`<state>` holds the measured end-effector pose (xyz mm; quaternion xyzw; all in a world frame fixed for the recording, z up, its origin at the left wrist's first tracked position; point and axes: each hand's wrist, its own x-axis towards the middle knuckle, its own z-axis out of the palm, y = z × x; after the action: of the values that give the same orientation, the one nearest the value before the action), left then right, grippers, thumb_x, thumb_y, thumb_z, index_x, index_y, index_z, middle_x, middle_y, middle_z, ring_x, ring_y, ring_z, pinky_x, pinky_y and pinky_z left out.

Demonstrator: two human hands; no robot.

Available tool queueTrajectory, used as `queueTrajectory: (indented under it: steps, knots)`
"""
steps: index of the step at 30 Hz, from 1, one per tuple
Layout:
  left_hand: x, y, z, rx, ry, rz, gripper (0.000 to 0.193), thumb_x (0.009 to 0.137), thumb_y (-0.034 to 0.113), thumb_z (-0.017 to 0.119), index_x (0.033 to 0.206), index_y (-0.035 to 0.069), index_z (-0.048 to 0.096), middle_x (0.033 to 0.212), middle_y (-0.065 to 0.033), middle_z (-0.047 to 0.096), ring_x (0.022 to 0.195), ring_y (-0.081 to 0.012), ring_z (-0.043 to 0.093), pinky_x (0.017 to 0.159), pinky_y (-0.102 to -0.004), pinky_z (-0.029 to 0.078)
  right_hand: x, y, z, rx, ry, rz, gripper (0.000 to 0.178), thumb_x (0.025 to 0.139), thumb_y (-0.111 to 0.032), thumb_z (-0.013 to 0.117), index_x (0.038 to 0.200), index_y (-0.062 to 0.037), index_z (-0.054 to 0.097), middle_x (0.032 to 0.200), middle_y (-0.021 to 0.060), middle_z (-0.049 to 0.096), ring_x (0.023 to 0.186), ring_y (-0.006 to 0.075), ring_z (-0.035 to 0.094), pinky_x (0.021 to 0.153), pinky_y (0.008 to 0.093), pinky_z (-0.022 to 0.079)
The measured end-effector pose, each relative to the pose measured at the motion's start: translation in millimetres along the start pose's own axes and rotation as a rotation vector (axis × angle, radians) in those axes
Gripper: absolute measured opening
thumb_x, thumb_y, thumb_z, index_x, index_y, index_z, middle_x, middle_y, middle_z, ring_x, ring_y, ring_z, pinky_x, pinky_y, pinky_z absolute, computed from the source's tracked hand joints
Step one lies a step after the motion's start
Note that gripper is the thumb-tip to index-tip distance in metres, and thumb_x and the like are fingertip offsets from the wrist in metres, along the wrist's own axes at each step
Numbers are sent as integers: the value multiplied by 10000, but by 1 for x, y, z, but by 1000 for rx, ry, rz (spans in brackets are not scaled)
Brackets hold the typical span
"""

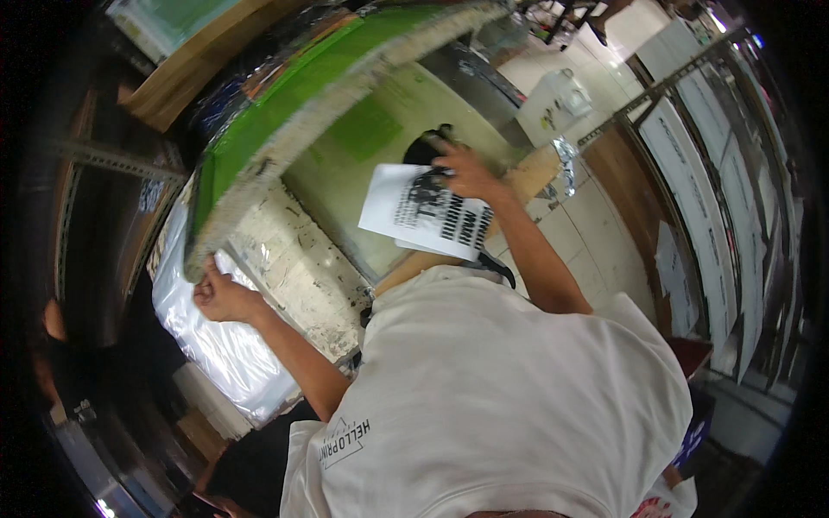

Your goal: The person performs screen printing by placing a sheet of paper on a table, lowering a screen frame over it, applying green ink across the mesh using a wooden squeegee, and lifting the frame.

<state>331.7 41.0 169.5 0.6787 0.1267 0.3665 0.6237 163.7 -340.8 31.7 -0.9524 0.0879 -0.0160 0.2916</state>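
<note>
A large wooden-edged frame with green mesh (302, 73) stands tilted across the far side of the worktable. At its lower left corner, my left hand (226, 295) has its fingers closed around the bar. My right hand (473, 175) is over the table with its fingers bent at the upper edge of white paper sheets (389, 203) bearing black print. A black object or shape (421, 150) shows beside those fingers; its kind is unclear. Beneath lies a pale green, glassy tabletop (345, 186) with a brighter green patch.
Clear plastic wrapping (220, 363) lies on the left, beside a paint-stained white surface (298, 250). A white jug (557, 99) stands on the tiled floor beyond the table. On the right, a metal rack (691, 190) holds several upright panels. Another person in dark clothing (259, 466) is at the lower left.
</note>
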Motion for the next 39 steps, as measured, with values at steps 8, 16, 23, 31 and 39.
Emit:
queueTrajectory:
  steps: [8, 16, 23, 31, 39]
  knots:
    - [53, 37, 48, -140, 0, 23, 395, 706, 99, 849, 806, 24, 474, 708, -28, 558, 569, -86, 455, 454, -217, 330, -59, 29, -32, -272, 256, 383, 328, 670, -161, 607, 972, -65, 692, 1208, 141, 594, 1062, 391, 564, 914, 515, 418]
    - [62, 41, 47, -179, 40, 36, 433, 697, 117, 859, 841, 22, 462, 652, -3, 487, 512, -74, 376, 419, -212, 287, -54, -40, -108, 671, 671, 395, 252, 860, -122, 595, 1048, 46, 593, 996, 246, 640, 933, 397, 608, 850, 421, 468]
    - [67, 30, 44, -211, -2, 73, 417, 701, 94, 853, 864, 3, 480, 677, -17, 502, 564, -88, 409, 471, -215, 342, -9, -6, -82, 583, 735, 374, 337, 871, -115, 612, 1140, 69, 527, 947, 244, 640, 861, 380, 620, 805, 430, 479]
    - [56, 41, 40, -144, 10, -25, 430, 698, 101, 855, 872, 16, 471, 707, -31, 536, 598, -97, 461, 490, -219, 345, 6, 18, -84, 421, 721, 268, 334, 866, -99, 630, 1136, 86, 562, 957, 192, 670, 817, 325, 645, 773, 405, 493]
    - [62, 43, 41, -188, 23, -36, 431, 689, 60, 846, 902, -11, 479, 689, -33, 541, 569, -84, 449, 470, -218, 338, 0, 36, -84, 312, 779, 272, 291, 861, -152, 625, 1063, 56, 602, 895, 212, 670, 769, 377, 636, 720, 426, 497]
